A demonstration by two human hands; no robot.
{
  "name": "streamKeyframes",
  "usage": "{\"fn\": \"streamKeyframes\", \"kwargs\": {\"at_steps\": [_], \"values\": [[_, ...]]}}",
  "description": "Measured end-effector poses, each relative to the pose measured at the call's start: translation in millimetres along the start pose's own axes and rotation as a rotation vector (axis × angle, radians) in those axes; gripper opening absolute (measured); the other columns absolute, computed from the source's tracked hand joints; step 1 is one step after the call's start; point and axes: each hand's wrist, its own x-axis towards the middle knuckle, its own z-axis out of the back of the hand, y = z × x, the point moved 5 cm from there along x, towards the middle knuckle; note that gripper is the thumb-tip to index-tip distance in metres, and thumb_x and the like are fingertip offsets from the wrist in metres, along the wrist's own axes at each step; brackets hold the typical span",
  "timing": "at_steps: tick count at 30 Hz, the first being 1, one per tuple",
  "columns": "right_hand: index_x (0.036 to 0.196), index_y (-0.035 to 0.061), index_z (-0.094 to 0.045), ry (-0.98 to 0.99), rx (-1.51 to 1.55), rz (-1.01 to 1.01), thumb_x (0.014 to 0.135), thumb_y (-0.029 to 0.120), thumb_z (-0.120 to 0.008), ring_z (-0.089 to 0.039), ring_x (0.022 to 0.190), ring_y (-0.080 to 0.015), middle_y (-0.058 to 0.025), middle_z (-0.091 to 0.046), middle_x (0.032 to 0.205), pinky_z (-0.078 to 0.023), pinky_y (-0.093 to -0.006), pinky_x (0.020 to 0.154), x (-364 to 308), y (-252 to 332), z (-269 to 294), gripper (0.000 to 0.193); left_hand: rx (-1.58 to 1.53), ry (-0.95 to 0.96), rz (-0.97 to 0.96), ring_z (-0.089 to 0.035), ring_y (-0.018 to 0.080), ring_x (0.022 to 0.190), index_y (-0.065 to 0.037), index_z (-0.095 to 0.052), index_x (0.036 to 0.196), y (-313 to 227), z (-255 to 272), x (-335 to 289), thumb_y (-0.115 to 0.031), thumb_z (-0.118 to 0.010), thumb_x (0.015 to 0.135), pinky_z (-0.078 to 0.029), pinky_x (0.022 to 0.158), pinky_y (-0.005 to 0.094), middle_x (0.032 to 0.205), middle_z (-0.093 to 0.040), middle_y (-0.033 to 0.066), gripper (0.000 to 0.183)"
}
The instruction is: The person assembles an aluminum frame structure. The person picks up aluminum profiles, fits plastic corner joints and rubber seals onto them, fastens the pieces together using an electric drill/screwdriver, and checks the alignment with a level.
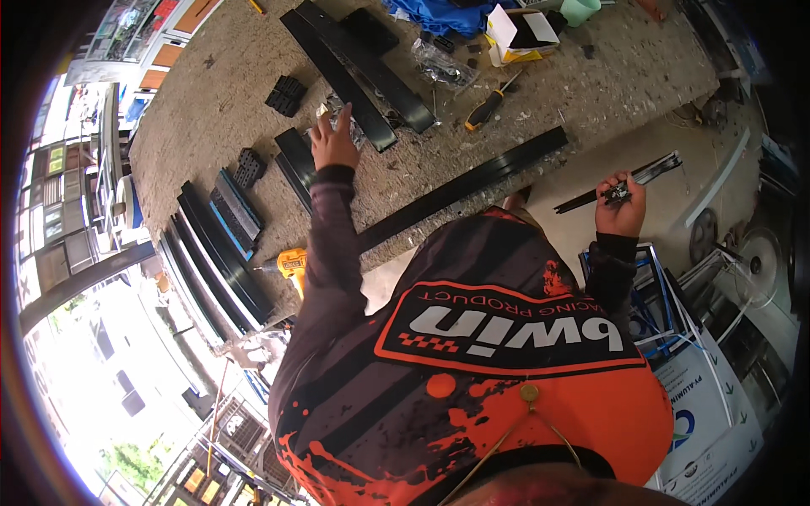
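Observation:
My left hand [334,148] reaches over the worktable [456,152] with its fingers apart. Its fingertips are beside the near end of a black profile bar [342,84] and a small shiny scrap [322,110]; whether they touch either is hard to tell. A second black bar [375,76] lies against the first. Below the wrist is a shorter black profile [295,160], partly covered by my arm. Off the table's near edge, my right hand [624,211] is closed around thin dark strips [656,169], with small black pieces showing among the fingers.
A long black bar [472,181] lies along the near edge. A screwdriver [485,110], clear plastic bag [443,63] and opened box [521,38] sit farther back. To the left are black blocks [285,95], stacked profiles [224,253] and a yellow drill [293,262].

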Motion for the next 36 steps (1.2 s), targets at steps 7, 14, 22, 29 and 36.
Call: {"fn": "streamKeyframes", "kwargs": {"at_steps": [7,14,22,29,36], "values": [[0.106,0.0054,-0.051,0.038,-0.132,0.045,0.085,0.011,-0.061,-0.054,0.077,-0.0177,-0.0055,-0.055,0.087,-0.046,-0.0327,0.068,0,3,0,0.024,0.202,0.224,-0.277,-0.034,0.0366,0.131,-0.034,-0.041,0.141,-2,-4,43,-0.005,-0.071,0.070,-0.036,0.104,0.0532,0.148,-0.031,0.0101,0.083],[0.103,-0.0019,-0.052,0.188,-1.156,0.239,0.076,0.023,-0.069,-0.056,0.076,-0.0215,-0.0086,-0.056,0.085,-0.047,-0.0338,0.071,56,-4,12,0.040,0.240,0.131,-0.487,-0.036,0.0269,0.133,-0.025,-0.052,0.128,-28,-14,50,-0.005,-0.056,0.078,-0.035,0.103,0.0475,0.141,-0.044,0.0012,0.054],[0.124,-0.0088,-0.049,0.106,-1.805,-0.237,0.069,0.038,-0.073,-0.058,0.106,-0.0391,-0.0283,-0.057,0.117,-0.048,-0.0419,0.089,216,-3,-16,0.076,-0.034,-0.327,-0.470,-0.047,0.0346,0.127,-0.007,-0.049,0.124,-59,94,18,-0.010,-0.065,0.081,-0.035,0.104,0.0458,0.133,-0.053,0.0113,0.046],[0.132,-0.0021,-0.045,-0.230,-2.195,0.416,0.073,0.051,-0.073,-0.040,0.128,-0.0368,-0.0234,-0.038,0.141,-0.035,-0.0492,0.103,257,-21,12,0.084,-1.013,-0.891,-0.240,-0.057,0.0317,0.110,0.006,-0.049,0.117,-43,253,-26,-0.033,-0.061,0.093,-0.050,0.091,0.0395,0.122,-0.055,0.0210,0.047],[0.117,0.0010,-0.049,0.663,-1.135,0.744,0.075,0.026,-0.077,-0.051,0.103,-0.0299,-0.0149,-0.052,0.111,-0.039,-0.0437,0.093,20,-35,-136,0.057,-1.233,-1.189,0.030,-0.060,0.0336,0.107,-0.005,-0.040,0.135,28,263,-69,-0.027,-0.069,0.087,-0.053,0.087,0.0440,0.121,-0.053,0.0268,0.060]]}}
